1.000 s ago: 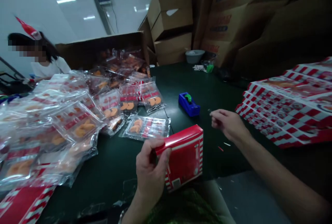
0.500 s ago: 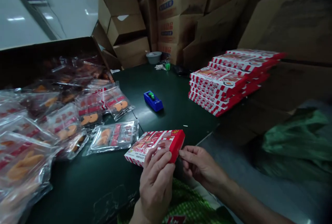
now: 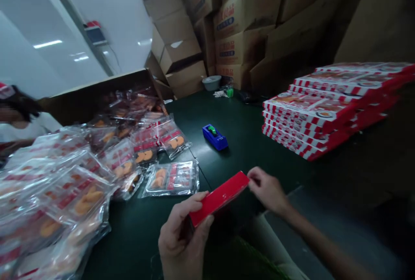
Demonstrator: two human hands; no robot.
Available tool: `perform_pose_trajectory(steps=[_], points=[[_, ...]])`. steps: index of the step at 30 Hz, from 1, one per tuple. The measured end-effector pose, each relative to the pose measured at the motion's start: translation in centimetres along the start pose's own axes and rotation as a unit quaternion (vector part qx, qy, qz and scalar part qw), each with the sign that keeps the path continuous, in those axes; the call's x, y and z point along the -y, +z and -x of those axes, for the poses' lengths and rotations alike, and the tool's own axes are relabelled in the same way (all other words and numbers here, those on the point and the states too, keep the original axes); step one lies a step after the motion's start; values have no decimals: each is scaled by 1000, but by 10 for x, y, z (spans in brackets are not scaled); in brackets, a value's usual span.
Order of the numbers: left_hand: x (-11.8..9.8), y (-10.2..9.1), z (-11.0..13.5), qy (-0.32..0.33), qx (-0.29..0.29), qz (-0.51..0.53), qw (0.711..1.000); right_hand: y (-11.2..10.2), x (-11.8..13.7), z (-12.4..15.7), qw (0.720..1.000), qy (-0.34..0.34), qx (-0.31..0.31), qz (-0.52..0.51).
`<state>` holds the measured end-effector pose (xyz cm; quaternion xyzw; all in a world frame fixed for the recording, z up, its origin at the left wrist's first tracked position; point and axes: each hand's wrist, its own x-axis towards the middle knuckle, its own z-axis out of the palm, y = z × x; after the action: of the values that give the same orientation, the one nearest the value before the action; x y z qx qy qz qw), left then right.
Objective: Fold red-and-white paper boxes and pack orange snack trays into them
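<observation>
At the near edge of a dark green tabletop, the left hand curls its fingers around the lower end of a slim red-and-white printed cardboard box, gripping it. The right hand pinches the box's upper end between thumb and fingers. The box sits tilted between the hands, one narrow red side facing up. Just beyond it lies a clear plastic pack of orange food, beside a heap of similar packs spreading from an open brown cardboard carton. Farther on sit a blue tape dispenser and, to the right, a stack of flat red-and-white boxes. Brown shipping cartons are piled behind the tabletop, with a grey bowl at its far edge. A co-worker in a white shirt stands at the left edge of view.
</observation>
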<state>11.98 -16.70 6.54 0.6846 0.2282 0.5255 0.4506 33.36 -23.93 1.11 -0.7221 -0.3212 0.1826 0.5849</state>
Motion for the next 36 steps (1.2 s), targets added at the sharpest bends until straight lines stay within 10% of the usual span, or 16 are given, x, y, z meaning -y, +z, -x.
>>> perform_pose_trajectory(steps=[3,7,9,13,18,22,25,30,33,36], points=[[0,-3,-6,-17,15,10,1000,-20,48,-14,982,-164,24,87],[2,14,-14,56,63,9,996,-24,109,-14,813,-385,316,302],[7,27,-20,140,116,0,983,-30,116,-15,782,-400,345,331],[23,51,-46,239,194,-98,946,-74,106,-17,832,-407,220,307],[39,87,-98,11,104,-84,991,-130,82,-14,991,-127,20,-38],[40,132,-116,-276,285,213,893,-137,48,-19,934,51,-138,-327],[46,158,-115,-330,318,328,826,-136,28,-16,941,68,-144,-298],[50,183,-125,-356,243,383,817,-167,23,-6,968,-186,-162,35],[41,210,-137,-356,213,408,814,-202,18,-30,864,-396,-175,258],[36,240,-141,-322,238,377,835,-239,9,-78,774,-416,-186,439]])
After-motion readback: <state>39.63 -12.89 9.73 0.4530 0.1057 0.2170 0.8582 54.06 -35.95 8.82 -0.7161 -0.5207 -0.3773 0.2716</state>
